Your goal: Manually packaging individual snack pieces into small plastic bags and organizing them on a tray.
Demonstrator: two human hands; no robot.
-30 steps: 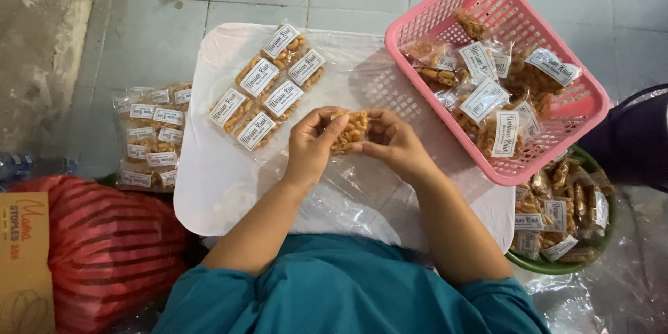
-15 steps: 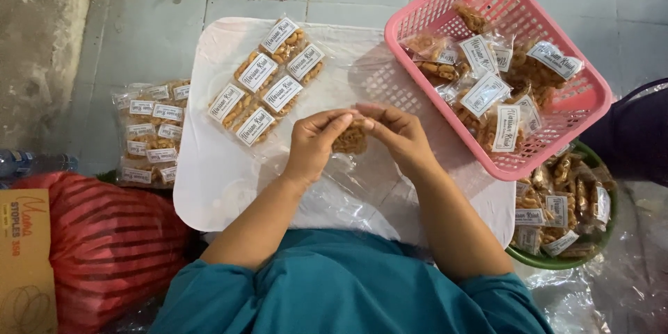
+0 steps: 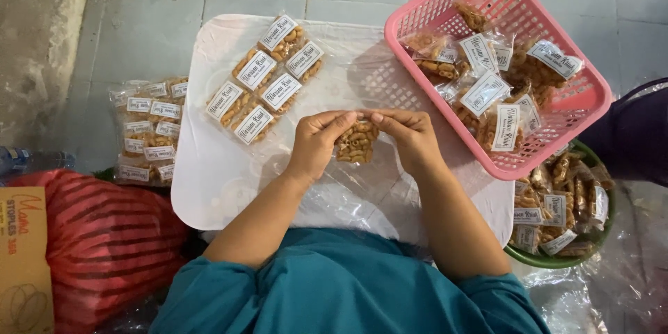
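My left hand (image 3: 316,142) and my right hand (image 3: 410,136) hold one small clear snack packet (image 3: 356,142) of brown fried pieces between them, fingertips pinching its top edge. The packet hangs over the middle of a white tray (image 3: 209,181) covered with clear plastic film. Several labelled snack packets (image 3: 268,80) lie in rows on the tray's far left part, just beyond my left hand.
A pink basket (image 3: 563,136) with labelled packets rests on the tray's right side. Below it stands a green bowl (image 3: 550,259) of more packets. A bagged stack of packets (image 3: 149,129) lies left on the tiled floor, near a red sack (image 3: 90,250).
Both hands have drawn slightly toward me with the packet, and the packet now hangs below the fingertips with its contents showing.
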